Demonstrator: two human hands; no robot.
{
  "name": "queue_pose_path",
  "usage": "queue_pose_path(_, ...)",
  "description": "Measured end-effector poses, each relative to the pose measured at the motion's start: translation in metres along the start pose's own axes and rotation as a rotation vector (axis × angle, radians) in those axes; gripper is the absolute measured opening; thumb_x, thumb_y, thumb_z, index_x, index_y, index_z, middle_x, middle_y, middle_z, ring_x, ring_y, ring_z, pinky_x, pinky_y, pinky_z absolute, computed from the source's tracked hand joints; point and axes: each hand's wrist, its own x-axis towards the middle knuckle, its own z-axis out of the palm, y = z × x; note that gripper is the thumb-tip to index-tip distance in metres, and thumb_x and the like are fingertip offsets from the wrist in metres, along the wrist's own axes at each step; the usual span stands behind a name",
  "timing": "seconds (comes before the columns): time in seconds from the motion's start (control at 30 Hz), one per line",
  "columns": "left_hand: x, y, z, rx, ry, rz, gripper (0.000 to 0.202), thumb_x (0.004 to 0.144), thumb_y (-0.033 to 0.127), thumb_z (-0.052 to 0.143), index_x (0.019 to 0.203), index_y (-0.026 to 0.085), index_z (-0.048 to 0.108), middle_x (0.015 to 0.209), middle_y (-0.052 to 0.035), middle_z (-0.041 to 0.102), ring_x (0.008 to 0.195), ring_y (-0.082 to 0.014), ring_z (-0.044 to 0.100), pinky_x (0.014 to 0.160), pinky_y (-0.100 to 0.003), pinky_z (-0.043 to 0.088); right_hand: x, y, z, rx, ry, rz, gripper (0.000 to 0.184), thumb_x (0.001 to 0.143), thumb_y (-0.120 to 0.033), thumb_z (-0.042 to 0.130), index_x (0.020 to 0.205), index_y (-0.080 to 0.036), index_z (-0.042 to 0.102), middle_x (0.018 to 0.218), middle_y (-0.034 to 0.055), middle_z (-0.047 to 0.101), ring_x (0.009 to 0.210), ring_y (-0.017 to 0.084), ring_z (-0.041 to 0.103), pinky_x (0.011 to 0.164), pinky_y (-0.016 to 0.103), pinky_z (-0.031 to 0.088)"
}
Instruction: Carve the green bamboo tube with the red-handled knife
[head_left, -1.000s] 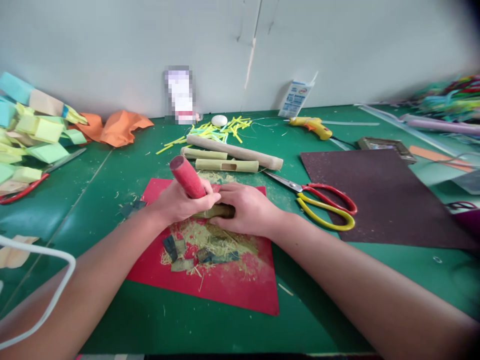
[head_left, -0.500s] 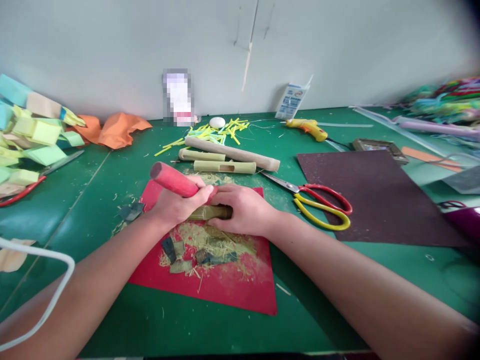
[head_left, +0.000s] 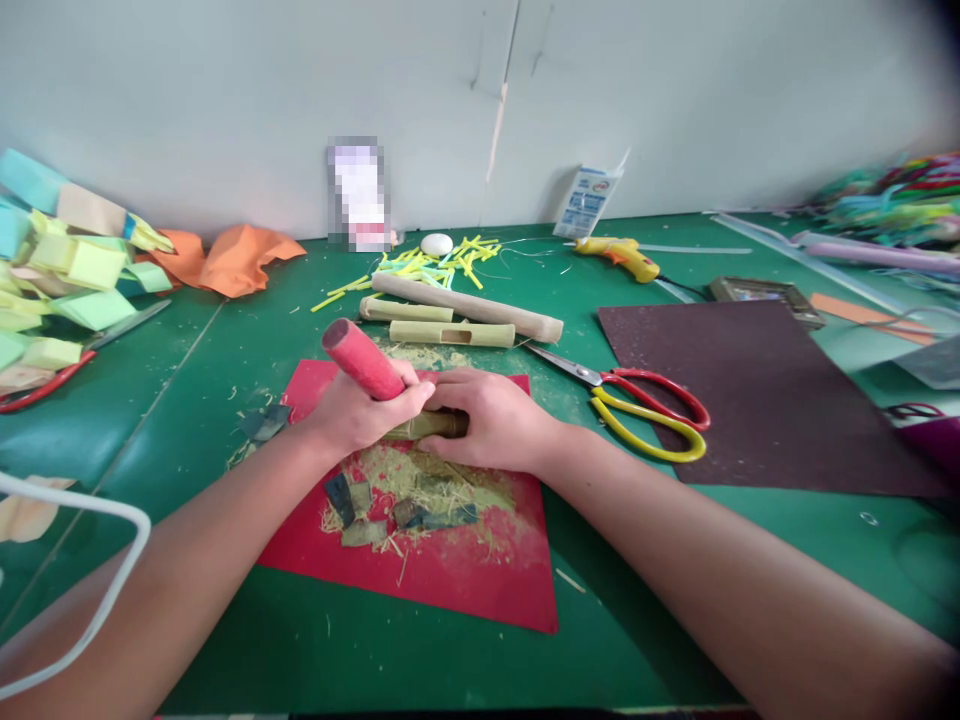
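Note:
My left hand (head_left: 358,408) is closed around the thick red handle (head_left: 365,362) of a tool, which leans up to the left. Its working end is hidden behind my hands. Under it lies a short greenish bamboo piece (head_left: 420,428). My right hand (head_left: 495,420) wraps the right end of this piece, its thumb along the near side, its fingers near the tool. Both hands are over a red sheet (head_left: 480,595) strewn with shavings, pale dust and dark bamboo chips (head_left: 442,516).
Behind the hands lie a bamboo tube with a cut slot (head_left: 487,334) and a longer stick (head_left: 465,303). Scissors (head_left: 637,405) rest to the right by a dark sheet (head_left: 757,400). A glue gun (head_left: 622,257) is farther back. Paper pieces (head_left: 75,250) are heaped at left.
The red handle has swung steeper, its top end moving right and slightly up with my left hand. My right hand and the bamboo piece stay nearly in place.

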Motion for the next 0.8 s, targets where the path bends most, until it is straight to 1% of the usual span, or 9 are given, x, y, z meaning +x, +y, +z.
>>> queue_pose_path(0.1, -0.0008, 0.0004, 0.0011, -0.035, -0.026, -0.018, 0.033, 0.082, 0.037, 0.058, 0.057, 0.017, 0.051, 0.055, 0.0030, 0.049, 0.051, -0.0085, 0.044, 0.050, -0.023, 0.037, 0.0001, 0.0008, 0.0019, -0.020, 0.025, -0.031, 0.012, 0.075, -0.026, 0.067, 0.080, -0.016, 0.064, 0.084, 0.0049, 0.064, 0.080, 0.017, 0.057, 0.075, 0.030, 0.044)
queue_pose_path(0.17, -0.0015, 0.0018, 0.0019, -0.037, -0.017, -0.028, 0.032, 0.081, 0.036, 0.058, 0.056, 0.017, 0.050, 0.054, 0.0033, 0.048, 0.050, -0.0082, 0.043, 0.049, -0.022, 0.037, 0.0002, 0.0016, 0.0031, -0.041, 0.037, -0.042, 0.011, 0.074, -0.027, 0.067, 0.078, -0.017, 0.063, 0.083, 0.0048, 0.064, 0.079, 0.018, 0.056, 0.075, 0.030, 0.044)
queue_pose_path(0.27, -0.0015, 0.0048, 0.0025, 0.021, 0.049, -0.038, 0.030, 0.081, 0.035, 0.058, 0.057, 0.017, 0.052, 0.054, 0.0032, 0.051, 0.051, -0.0087, 0.045, 0.050, -0.022, 0.039, 0.0006, 0.0024, 0.0037, -0.049, 0.035, -0.046, 0.012, 0.074, -0.028, 0.068, 0.077, -0.017, 0.062, 0.084, 0.0051, 0.064, 0.080, 0.018, 0.056, 0.075, 0.030, 0.044)
queue_pose_path(0.4, -0.0006, 0.0077, 0.0018, 0.099, 0.125, -0.091, 0.031, 0.082, 0.036, 0.057, 0.058, 0.018, 0.053, 0.055, 0.0027, 0.055, 0.053, -0.0096, 0.048, 0.053, -0.022, 0.041, 0.0012, 0.0021, 0.0029, -0.039, 0.038, -0.038, 0.013, 0.073, -0.026, 0.069, 0.079, -0.016, 0.062, 0.087, 0.0057, 0.065, 0.084, 0.019, 0.057, 0.078, 0.031, 0.045)
queue_pose_path(0.53, -0.0015, 0.0080, 0.0009, 0.038, 0.084, -0.053, 0.032, 0.081, 0.036, 0.055, 0.055, 0.018, 0.051, 0.053, 0.0026, 0.053, 0.052, -0.0094, 0.047, 0.051, -0.022, 0.039, 0.0010, 0.0022, 0.0020, -0.014, 0.023, -0.018, 0.016, 0.073, -0.028, 0.070, 0.082, -0.016, 0.063, 0.086, 0.0046, 0.064, 0.083, 0.019, 0.057, 0.077, 0.030, 0.044)
queue_pose_path(0.63, -0.0020, 0.0056, 0.0005, 0.002, 0.050, -0.012, 0.032, 0.080, 0.036, 0.056, 0.054, 0.017, 0.051, 0.053, 0.0027, 0.052, 0.051, -0.0088, 0.046, 0.049, -0.022, 0.039, 0.0008, 0.0033, 0.0021, -0.011, 0.012, -0.004, 0.016, 0.073, -0.029, 0.070, 0.080, -0.016, 0.063, 0.084, 0.0041, 0.064, 0.081, 0.018, 0.056, 0.075, 0.029, 0.043)
queue_pose_path(0.8, -0.0015, 0.0017, 0.0008, -0.011, 0.024, 0.010, 0.032, 0.081, 0.036, 0.056, 0.055, 0.017, 0.052, 0.054, 0.0022, 0.052, 0.051, -0.0086, 0.045, 0.050, -0.022, 0.039, 0.0006, 0.0051, 0.0023, -0.007, 0.025, -0.014, 0.017, 0.073, -0.029, 0.072, 0.078, -0.016, 0.062, 0.079, 0.0023, 0.061, 0.076, 0.016, 0.053, 0.070, 0.028, 0.041)
